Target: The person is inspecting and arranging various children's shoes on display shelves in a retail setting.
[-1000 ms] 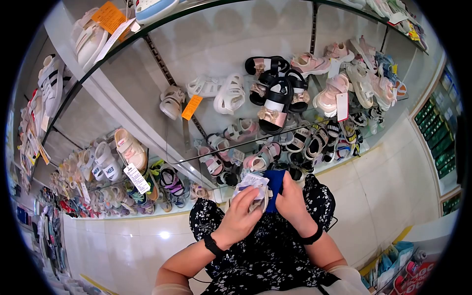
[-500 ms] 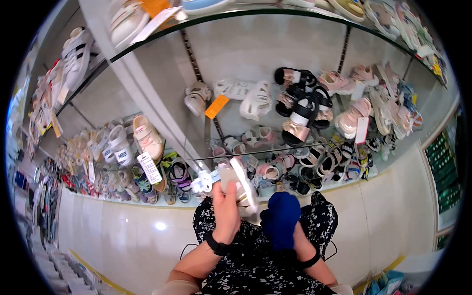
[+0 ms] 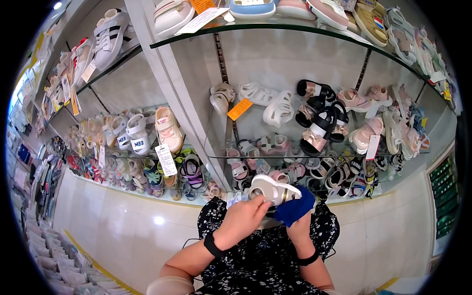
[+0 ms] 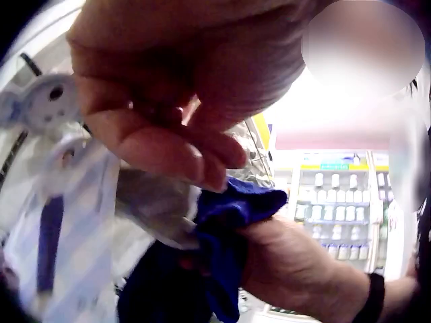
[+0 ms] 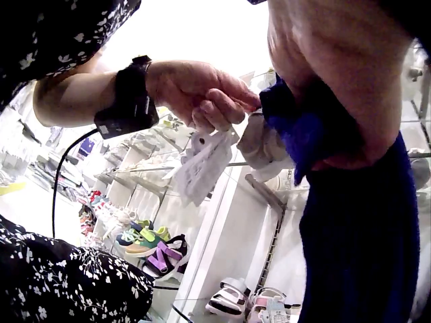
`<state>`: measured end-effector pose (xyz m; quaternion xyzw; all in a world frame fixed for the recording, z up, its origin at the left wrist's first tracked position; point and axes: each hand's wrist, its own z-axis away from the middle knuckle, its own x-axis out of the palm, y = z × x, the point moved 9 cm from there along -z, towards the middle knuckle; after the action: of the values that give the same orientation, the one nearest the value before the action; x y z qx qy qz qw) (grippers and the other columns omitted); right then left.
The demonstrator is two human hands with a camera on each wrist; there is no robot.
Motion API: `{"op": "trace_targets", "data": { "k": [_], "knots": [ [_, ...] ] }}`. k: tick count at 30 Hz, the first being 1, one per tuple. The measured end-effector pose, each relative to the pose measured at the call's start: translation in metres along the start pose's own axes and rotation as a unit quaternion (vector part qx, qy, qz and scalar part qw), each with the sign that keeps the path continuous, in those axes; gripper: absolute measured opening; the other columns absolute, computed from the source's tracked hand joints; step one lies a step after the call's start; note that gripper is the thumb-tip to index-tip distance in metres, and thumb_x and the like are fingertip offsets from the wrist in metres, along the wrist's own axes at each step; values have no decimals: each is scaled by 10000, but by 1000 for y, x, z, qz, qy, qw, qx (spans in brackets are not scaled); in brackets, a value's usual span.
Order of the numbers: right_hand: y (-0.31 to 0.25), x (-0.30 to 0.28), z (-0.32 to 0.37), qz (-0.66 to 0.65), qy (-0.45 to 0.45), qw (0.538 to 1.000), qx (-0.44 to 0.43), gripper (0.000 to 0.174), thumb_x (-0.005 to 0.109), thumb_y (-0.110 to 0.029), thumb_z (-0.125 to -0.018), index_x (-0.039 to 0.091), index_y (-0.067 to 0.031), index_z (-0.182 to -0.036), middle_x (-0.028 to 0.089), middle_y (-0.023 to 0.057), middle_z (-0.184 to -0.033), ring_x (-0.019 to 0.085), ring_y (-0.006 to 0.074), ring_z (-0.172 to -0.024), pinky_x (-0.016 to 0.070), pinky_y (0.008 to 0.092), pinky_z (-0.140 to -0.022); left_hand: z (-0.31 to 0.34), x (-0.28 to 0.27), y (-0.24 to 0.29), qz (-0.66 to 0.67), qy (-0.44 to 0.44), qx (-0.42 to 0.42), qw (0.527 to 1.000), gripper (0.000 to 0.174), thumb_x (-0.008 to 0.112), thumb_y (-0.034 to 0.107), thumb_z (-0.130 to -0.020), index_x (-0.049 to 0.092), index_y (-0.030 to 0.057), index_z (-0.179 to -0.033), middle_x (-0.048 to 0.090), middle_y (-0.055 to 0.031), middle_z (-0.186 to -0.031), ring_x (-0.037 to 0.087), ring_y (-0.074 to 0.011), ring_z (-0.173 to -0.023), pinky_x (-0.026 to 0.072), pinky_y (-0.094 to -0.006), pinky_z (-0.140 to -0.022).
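Note:
Over the person's lap, the left hand point(image 3: 241, 220) pinches a white and beige child's shoe point(image 3: 268, 189) by its opening edge. The shoe is tilted, its pale sole edge facing up and to the right. A dark blue cloth point(image 3: 298, 206) is gripped in the right hand point(image 3: 300, 230) and lies against the right end of the shoe. In the right wrist view the cloth point(image 5: 360, 242) hangs down long below that hand. A paper tag point(image 5: 202, 165) dangles from the shoe beneath the left fingers. The cloth partly covers the right fingers.
Glass shelves point(image 3: 295, 29) in front carry several rows of children's shoes and sandals. Black sandals point(image 3: 319, 130) and white sandals point(image 3: 279, 109) stand on the middle shelf. A white upright post point(image 3: 172, 88) divides the bays. Packed goods point(image 3: 59, 265) line the lower left.
At half a second ago the shoe was held apart from the cloth, to the left; now the two meet. The shoe has turned, and the head view has swung left.

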<state>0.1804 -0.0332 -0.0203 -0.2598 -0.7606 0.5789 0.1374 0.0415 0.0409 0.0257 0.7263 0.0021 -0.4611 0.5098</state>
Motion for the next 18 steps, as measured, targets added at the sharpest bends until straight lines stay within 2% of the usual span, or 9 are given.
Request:
{"op": "trace_targets", "data": {
  "k": [2, 5, 7, 10, 11, 13, 14, 17, 18],
  "knots": [
    [0, 0, 0, 15, 18, 1000, -2, 259, 652, -87, -800, 566, 24, -1017, 562, 161, -1031, 600, 296, -843, 483, 355, -748, 0, -10, 10, -74, 39, 29, 996, 247, 583, 253, -899, 568, 29, -796, 581, -123, -612, 589, -271, -563, 470, -363, -552],
    [-10, -1, -2, 102, 16, 993, -64, 180, 647, -50, -773, 603, -53, -947, 570, 169, -1015, 567, 372, -898, 464, 396, -781, 5, -30, 40, -119, 175, 168, 963, 223, 642, 222, -846, 565, 21, -786, 576, -120, -687, 580, -286, -645, 459, -381, -594],
    [-22, 1, -4, 185, 20, 972, -143, 200, 633, -12, -762, 600, -41, -957, 591, 139, -993, 592, 324, -895, 472, 373, -776, 2, -25, 35, -95, 170, 155, 969, 237, 680, 218, -809, 560, 15, -831, 566, -134, -746, 561, -302, -702, 449, -376, -619],
    [29, -25, 3, -2, 200, 979, -28, 167, 562, -50, -838, 551, -6, -999, 591, 57, -902, 565, 143, -816, 465, 277, -740, -5, -12, 9, -47, 133, 101, 985, 309, 722, 216, -773, 549, 5, -918, 555, -149, -811, 534, -312, -763, 439, -366, -652],
    [47, -32, -10, -71, 160, 984, 30, 152, 507, -113, -897, 555, -35, -1018, 603, 51, -916, 576, 166, -795, 466, 266, -703, -5, -11, 2, -35, 126, 79, 988, 301, 719, 212, -778, 550, 4, -915, 555, -145, -808, 534, -305, -765, 439, -364, -655],
    [88, -47, -2, -299, 254, 901, 188, 215, 453, -225, -954, 544, -52, -1042, 597, 48, -939, 575, 175, -781, 468, 264, -675, -5, -11, -12, -12, 110, 34, 993, 285, 711, 205, -788, 552, 1, -909, 554, -136, -803, 535, -291, -770, 440, -361, -660],
    [71, -45, -12, -279, 130, 939, 152, 300, 438, -320, -969, 521, -59, -1092, 593, 52, -962, 574, 156, -812, 476, 283, -695, -6, -16, -13, -35, 111, 41, 992, 276, 709, 200, -797, 553, 1, -907, 565, -120, -788, 546, -239, -733, 445, -336, -644],
    [35, -42, -15, -311, 114, 932, 149, 326, 460, -343, -964, 513, -59, -1113, 593, 61, -963, 574, 161, -833, 471, 291, -734, -5, -22, -27, 58, 98, -36, 993, 282, 705, 217, -810, 553, 0, -909, 577, -98, -763, 548, -193, -680, 445, -306, -618],
    [30, -30, -19, -340, 33, 931, 128, 350, 471, -341, -962, 508, -43, -1140, 588, 68, -993, 574, 179, -879, 465, 302, -781, -5, -22, -27, 49, 107, -14, 993, 280, 702, 223, -817, 555, 5, -910, 586, -76, -746, 537, -162, -639, 443, -290, -598]
  ]
}}
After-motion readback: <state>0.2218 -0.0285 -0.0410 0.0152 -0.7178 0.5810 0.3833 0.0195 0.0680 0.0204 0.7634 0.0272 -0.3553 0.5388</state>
